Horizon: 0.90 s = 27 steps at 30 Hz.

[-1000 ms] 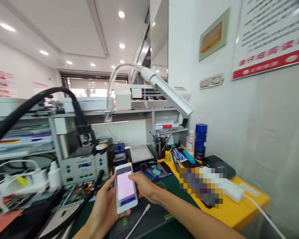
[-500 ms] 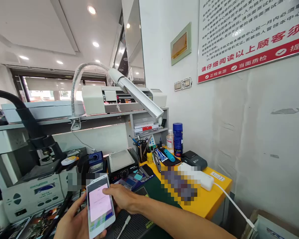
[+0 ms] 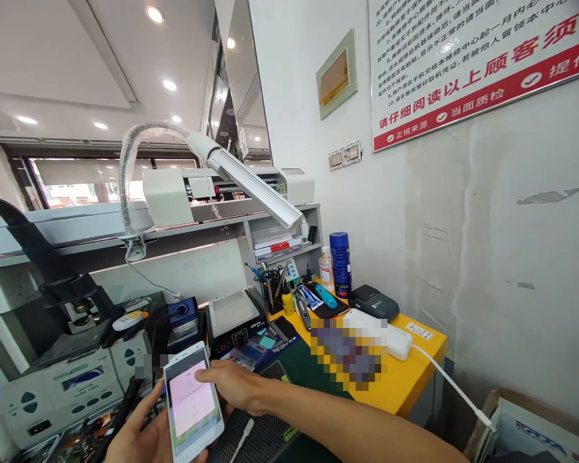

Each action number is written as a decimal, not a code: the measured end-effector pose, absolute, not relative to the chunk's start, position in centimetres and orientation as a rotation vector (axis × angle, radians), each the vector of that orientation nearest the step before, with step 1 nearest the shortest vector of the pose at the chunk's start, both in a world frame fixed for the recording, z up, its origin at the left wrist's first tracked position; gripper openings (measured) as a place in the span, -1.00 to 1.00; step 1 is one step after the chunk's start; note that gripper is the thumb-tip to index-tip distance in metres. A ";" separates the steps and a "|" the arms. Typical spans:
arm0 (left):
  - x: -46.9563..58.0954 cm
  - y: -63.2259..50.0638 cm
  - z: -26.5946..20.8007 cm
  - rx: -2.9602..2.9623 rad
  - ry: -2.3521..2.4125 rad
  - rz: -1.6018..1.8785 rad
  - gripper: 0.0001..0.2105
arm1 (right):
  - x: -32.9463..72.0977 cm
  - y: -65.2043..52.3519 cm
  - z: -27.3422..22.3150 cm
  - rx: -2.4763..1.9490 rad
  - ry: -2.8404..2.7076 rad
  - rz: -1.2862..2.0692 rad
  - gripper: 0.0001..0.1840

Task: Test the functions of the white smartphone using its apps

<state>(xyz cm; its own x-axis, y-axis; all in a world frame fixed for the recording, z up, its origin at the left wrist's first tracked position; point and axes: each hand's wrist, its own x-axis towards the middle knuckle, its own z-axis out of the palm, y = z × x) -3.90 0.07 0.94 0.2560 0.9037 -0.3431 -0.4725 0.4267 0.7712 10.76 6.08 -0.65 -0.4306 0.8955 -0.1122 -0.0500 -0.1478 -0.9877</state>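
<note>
A white smartphone [image 3: 193, 402] with a lit pinkish screen is held upright-tilted low in the head view. My left hand [image 3: 142, 427] cradles it from behind and from the left, fingertips showing at its lower edge. From the right comes my right hand [image 3: 238, 386], its thumb resting on the upper part of the screen. The other fingers of that hand curl at the phone's right edge, partly hidden behind it. Beneath the hands lies a dark perforated mat [image 3: 267, 427] with a white cable plug [image 3: 245, 432] on it.
Left stands a grey control unit [image 3: 65, 399] beneath a black microscope stand [image 3: 70, 276]. A flat heating plate [image 3: 236, 315] sits behind the phone. On the yellow tabletop [image 3: 415, 379] are a white power strip [image 3: 381, 334] and a blue can [image 3: 340, 265]. A lamp [image 3: 255, 186] hangs above.
The whole view has swung a little, so the surroundings sit slightly further left. My hands keep the same hold on the smartphone, with the right thumb still on its screen.
</note>
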 end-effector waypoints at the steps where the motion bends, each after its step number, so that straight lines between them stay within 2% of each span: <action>1: -3.9 0.1 0.9 0.597 0.853 0.986 -0.47 | 10.8 6.0 -0.6 -0.997 -1.397 1.671 -0.72; 21: -3.7 -0.3 0.8 0.680 0.639 0.963 -0.37 | 11.7 3.8 0.6 -0.913 -1.462 1.696 -0.61; 27: -3.9 -0.4 0.8 0.678 0.625 0.985 -0.41 | 11.9 3.8 0.7 -0.893 -1.572 1.663 -0.48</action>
